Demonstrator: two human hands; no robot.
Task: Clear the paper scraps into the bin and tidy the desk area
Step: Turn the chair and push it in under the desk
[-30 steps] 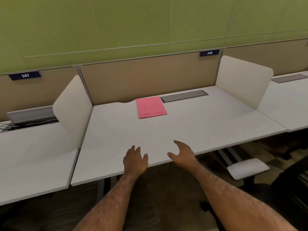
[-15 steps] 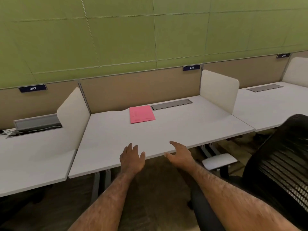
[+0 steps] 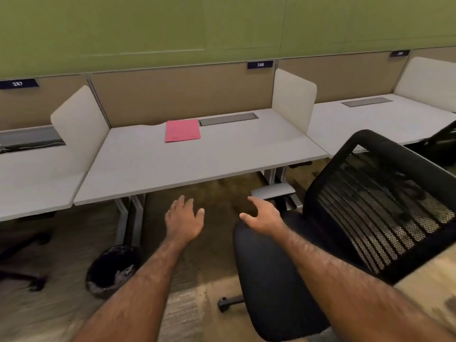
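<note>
Item: surface (image 3: pixel 197 166), centre frame, bare save a pink folder (image 3: pixel 182 130) squared at its back edge. Bin (image 3: pixel 111 270), lower left, under the surface (scraps apparently inside, blurred). Left hand (image 3: pixel 183 219) and right hand (image 3: pixel 265 217): fingers apart, empty, the right over the chair (image 3: pixel 283 280), probably to push it in.

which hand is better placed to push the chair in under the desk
Right, probably. The right hand hangs open over the black chair seat's front edge; the left hand is open over bare floor, away from it.
</note>
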